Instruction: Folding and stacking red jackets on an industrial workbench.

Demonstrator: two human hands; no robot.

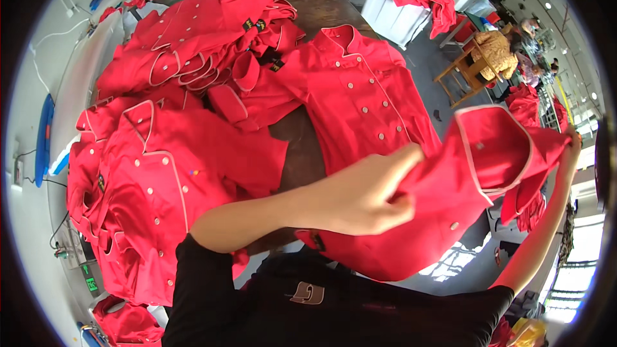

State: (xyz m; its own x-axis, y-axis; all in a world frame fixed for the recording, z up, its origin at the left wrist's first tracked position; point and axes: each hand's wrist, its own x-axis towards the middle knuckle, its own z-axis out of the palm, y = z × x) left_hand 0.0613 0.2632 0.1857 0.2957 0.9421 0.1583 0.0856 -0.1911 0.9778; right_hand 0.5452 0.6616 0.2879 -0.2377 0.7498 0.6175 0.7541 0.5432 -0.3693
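Observation:
My left hand [376, 193] has its fingers curled on a red jacket with pale piping [405, 244] at the lower centre. Out at the right, my right hand [571, 138] grips a far corner of the same jacket, lifting it, and a piped opening [498, 151] faces up between my hands. Behind it a buttoned red jacket [360, 90] lies face up on the dark wooden table [302, 154]. To the left are a heap of similar jackets [180, 32] and another laid-out pile [148, 199], close to my left forearm.
White bins [392, 22] piled with red garments stand beyond the table. A person in a patterned yellow top [491, 54] sits on a wooden chair [453, 80] at back right, with other people farther along. A white wall [29, 122] with cables runs along the left.

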